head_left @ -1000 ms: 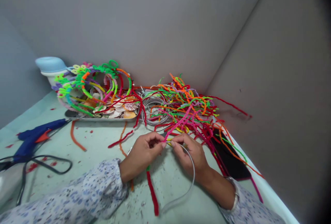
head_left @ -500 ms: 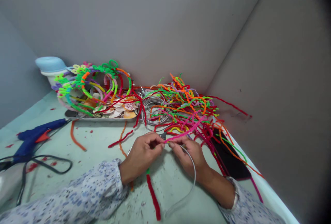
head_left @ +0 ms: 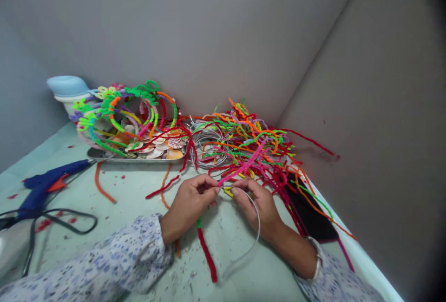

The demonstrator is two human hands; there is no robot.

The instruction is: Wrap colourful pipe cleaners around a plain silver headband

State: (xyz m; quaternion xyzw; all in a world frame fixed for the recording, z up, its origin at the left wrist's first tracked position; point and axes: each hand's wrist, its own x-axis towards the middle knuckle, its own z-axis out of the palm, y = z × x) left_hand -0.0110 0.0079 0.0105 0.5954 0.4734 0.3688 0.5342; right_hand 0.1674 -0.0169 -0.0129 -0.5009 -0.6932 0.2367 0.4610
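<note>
My left hand [head_left: 193,202] pinches the lower end of a pink pipe cleaner [head_left: 245,165], whose length slants up to the right over the pile. Close beside it, my right hand [head_left: 259,206] has thumb and forefinger closed on a grey wire [head_left: 258,227]; the wire's tail curves down toward the tabletop. A short yellow pipe cleaner piece [head_left: 228,192] shows at the right fingertips. Exactly how wire and pipe cleaners meet is hidden by my fingers. Below my left hand lies a red pipe cleaner [head_left: 207,258] with a green upper end.
Behind my hands are a tangled pile of pipe cleaners [head_left: 251,130] and a wire coil [head_left: 209,148]. A metal tray [head_left: 139,160] holds shells and fuzzy rings. At left lie a blue glue gun [head_left: 52,181] and its cord. A phone [head_left: 311,213] rests at right; a lidded cup [head_left: 69,90] stands behind.
The pink pipe cleaner has swung left and more upright. My fingertips have come slightly apart, showing the yellow piece. The red pipe cleaner's lower end has shifted up a little.
</note>
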